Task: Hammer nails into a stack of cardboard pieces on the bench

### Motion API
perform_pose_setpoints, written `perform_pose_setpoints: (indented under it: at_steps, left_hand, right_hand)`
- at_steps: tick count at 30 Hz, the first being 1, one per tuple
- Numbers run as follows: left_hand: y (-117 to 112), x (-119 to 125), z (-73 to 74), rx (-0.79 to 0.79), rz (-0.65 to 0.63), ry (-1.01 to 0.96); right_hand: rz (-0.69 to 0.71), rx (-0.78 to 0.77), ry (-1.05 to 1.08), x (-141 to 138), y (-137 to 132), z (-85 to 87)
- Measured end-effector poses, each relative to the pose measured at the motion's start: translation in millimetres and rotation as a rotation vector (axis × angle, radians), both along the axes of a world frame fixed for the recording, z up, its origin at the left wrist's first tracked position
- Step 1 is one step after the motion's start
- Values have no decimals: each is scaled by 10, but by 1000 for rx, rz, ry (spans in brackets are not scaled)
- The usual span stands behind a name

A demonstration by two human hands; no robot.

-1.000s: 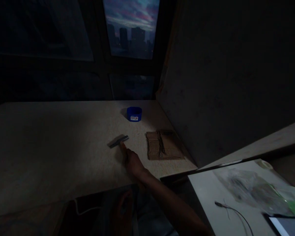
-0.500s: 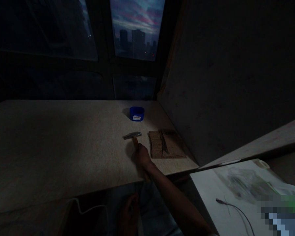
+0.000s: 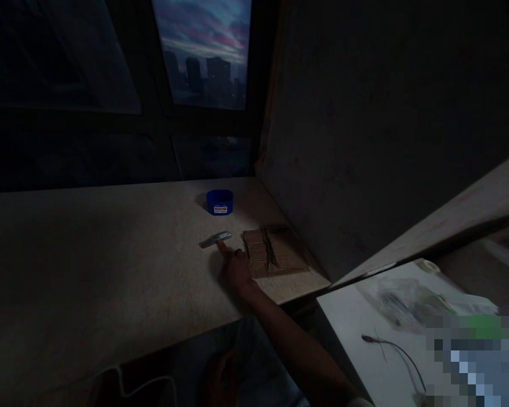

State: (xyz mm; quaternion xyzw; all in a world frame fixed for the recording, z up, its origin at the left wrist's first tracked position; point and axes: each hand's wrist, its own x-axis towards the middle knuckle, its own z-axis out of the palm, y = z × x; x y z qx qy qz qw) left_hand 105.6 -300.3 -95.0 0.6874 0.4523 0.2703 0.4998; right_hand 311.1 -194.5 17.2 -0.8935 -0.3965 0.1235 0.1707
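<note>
My right hand point(image 3: 237, 270) is closed around the handle of a small hammer point(image 3: 215, 239), whose metal head lies on the pale tabletop point(image 3: 110, 260). Just right of the hand lies a brown woven mat-like piece point(image 3: 275, 257) with a dark strip across it. Behind the hammer stands a low round blue tin point(image 3: 219, 202). My left hand point(image 3: 217, 377) shows dimly below the table's front edge; its fingers are too dark to read.
The room is very dark. A tall board point(image 3: 365, 141) walls off the table's right side. A white sheet point(image 3: 365, 316) with a thin black cable point(image 3: 390, 350) lies lower right. A white cord point(image 3: 119, 379) hangs bottom left. A window point(image 3: 203, 51) is behind.
My right hand has slid the hammer rightward, closer to the woven piece. My left hand has come into view at the bottom. The view has swung slightly.
</note>
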Motion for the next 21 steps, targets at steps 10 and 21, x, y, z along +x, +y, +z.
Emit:
perform_pose_setpoints:
  at_steps: [10,21]
  left_hand:
    - [304,400,705,226,-27,-176]
    - [1201,2270,1297,385,-276,-301]
  right_hand:
    - [92,192,28,48,-199,-42]
    - [52,683,45,988,-1235,89]
